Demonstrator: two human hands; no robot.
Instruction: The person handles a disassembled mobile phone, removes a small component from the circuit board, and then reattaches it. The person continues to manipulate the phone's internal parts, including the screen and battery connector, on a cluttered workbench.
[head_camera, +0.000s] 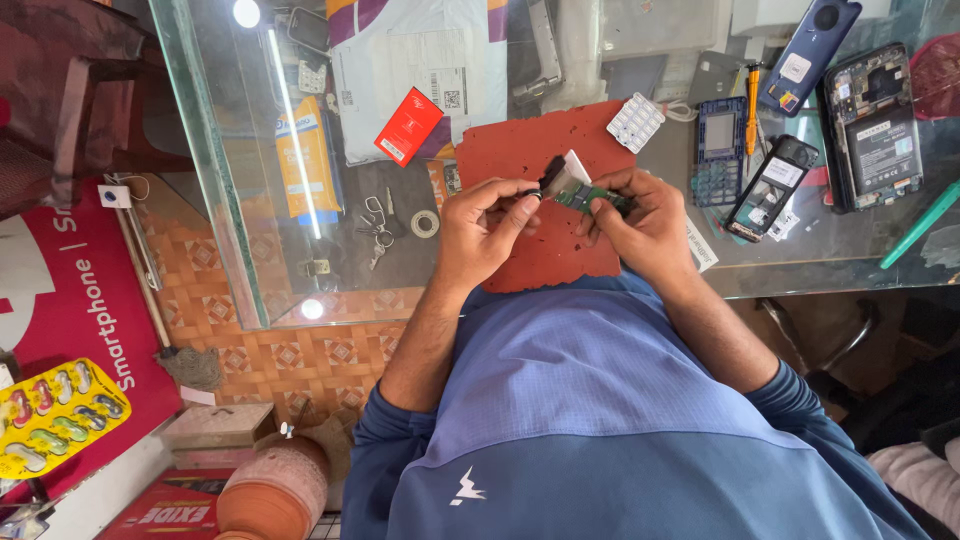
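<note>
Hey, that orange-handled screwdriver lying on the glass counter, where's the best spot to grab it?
Grip the orange screwdriver around its handle, coming from above. It lies flat on the glass counter, roughly lengthwise away from the person, squeezed between a keypad phone frame and a blue phone back.

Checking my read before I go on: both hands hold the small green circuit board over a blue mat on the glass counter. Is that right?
Not quite: the mat is red-brown, not blue, as the head view shows. The rest stands: the left hand and right hand hold the small green circuit board over it on the glass counter.
</note>
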